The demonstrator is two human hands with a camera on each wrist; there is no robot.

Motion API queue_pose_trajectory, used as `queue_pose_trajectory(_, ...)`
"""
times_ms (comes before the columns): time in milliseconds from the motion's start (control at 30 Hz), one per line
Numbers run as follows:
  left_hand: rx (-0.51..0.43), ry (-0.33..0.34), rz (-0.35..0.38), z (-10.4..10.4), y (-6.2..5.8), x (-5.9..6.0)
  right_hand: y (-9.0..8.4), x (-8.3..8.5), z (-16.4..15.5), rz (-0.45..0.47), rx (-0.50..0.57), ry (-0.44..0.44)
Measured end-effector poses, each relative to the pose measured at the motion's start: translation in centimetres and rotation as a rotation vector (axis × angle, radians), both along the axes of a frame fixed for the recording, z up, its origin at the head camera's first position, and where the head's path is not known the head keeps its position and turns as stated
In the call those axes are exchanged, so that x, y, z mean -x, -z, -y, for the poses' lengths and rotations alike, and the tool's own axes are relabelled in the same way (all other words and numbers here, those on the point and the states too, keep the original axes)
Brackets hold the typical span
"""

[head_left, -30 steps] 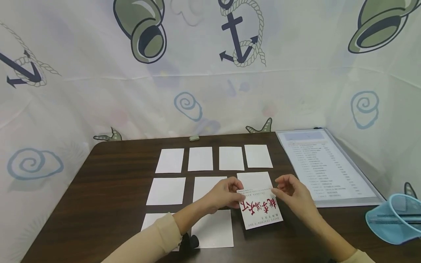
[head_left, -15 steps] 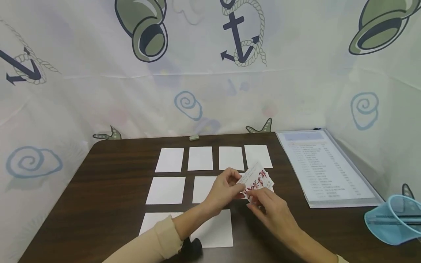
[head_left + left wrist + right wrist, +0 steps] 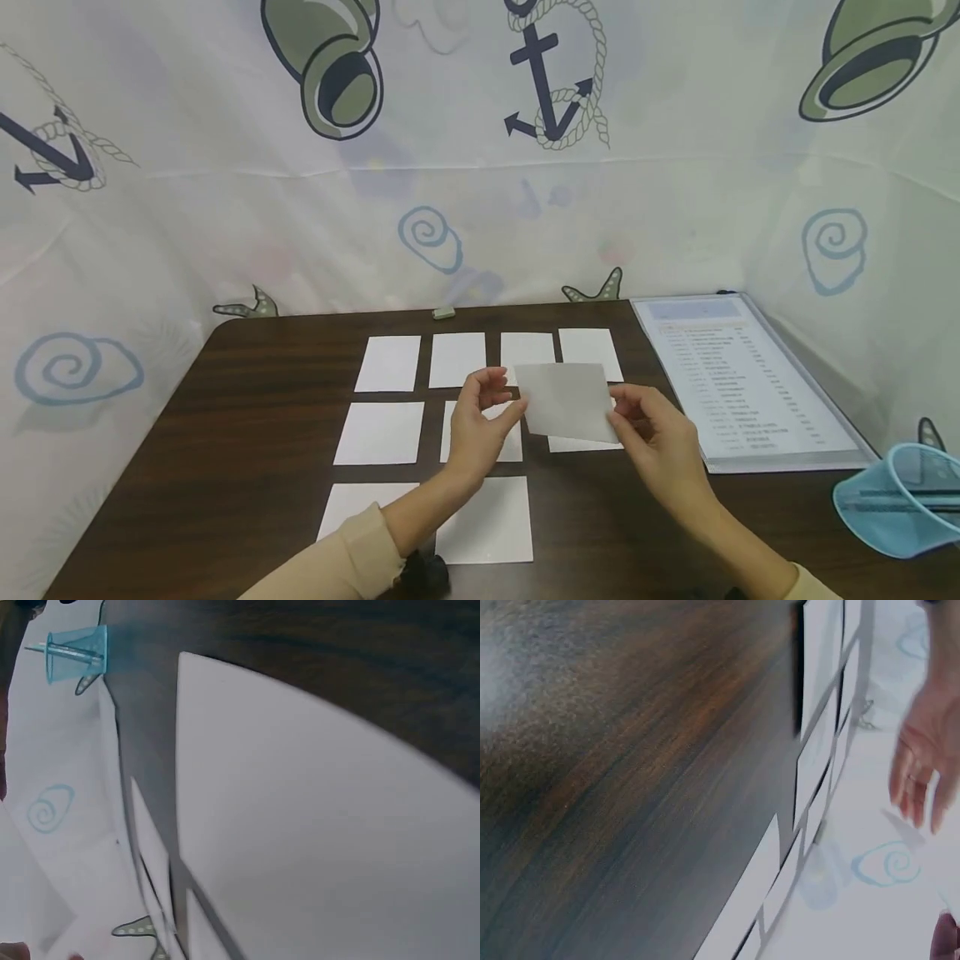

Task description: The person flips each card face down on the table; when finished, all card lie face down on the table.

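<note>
Item, card in hand (image 3: 567, 402): we hold one white card, blank side toward us, lifted clear of the table (image 3: 247, 417) over the right end of the middle row. Our right hand (image 3: 654, 433) pinches its right edge between thumb and fingers. Our left hand (image 3: 480, 421) hangs just left of the card with fingers loosely spread and gripping nothing; whether a fingertip brushes the card's edge we cannot tell.

Item, laid cards: far row, four blank cards (image 3: 457, 360) side by side. Middle row, one at the left (image 3: 380, 432), one partly behind our left hand, and one (image 3: 581, 444) showing under the raised card. Near row, two cards (image 3: 487, 521), the left one partly covered by our sleeve.

Item, progress: we judge the grid mostly laid face-down, and the raised card not yet set in a place. The near row has open table at its right.

Item, surroundings: a printed sheet in a clear sleeve (image 3: 738, 383) lies right of the grid; a blue cup (image 3: 896, 500) sits at the near right.
</note>
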State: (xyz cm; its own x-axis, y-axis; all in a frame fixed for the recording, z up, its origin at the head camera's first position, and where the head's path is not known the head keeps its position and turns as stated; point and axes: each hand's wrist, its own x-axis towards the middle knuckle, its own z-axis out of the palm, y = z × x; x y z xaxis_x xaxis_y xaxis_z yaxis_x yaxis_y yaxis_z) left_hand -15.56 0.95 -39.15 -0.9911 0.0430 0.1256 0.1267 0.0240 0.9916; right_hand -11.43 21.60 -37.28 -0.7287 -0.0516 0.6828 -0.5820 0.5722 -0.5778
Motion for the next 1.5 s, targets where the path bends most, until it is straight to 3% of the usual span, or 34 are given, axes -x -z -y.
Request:
queue_pose_trajectory(267, -0.027, 0.084, 0.085, 0.2, 1.0, -0.2, 0.9, 0.4, -1.3, 0.286, 0.134, 0.007)
queue_pose_trajectory(600, 0.069, 0.135, 0.070, -0.1, 2.2, -1.1, 2.2, -0.3, -2.7, 0.461, 0.092, -0.016)
queue_pose_trajectory(1000, 0.307, 0.326, 0.066, -0.5, 3.6, -3.0, 3.4, -1.3, -4.8, 0.822, 0.062, -0.168)
queue_pose_trajectory(1333, 0.542, 0.387, 0.034, -0.9, 3.8, -3.7, 4.1, -2.0, -5.8, 0.963, 0.076, -0.242)
queue_pose_trajectory(1500, 0.646, 0.431, 0.004, -1.1, 3.9, -3.6, 4.7, -2.2, -6.2, 0.954, 0.000, -0.231)
